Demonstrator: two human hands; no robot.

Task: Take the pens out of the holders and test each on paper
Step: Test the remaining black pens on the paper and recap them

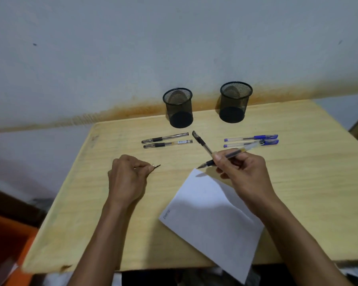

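White paper lies nearest, angled on the wooden counter with one corner past the front edge. Just above its far corner, the right hand grips an uncapped black pen, tip pointing down-left at the paper. The left hand is closed on a small dark piece, likely the cap. Beyond lie three black pens and two blue pens, in front of two empty mesh holders by the wall.
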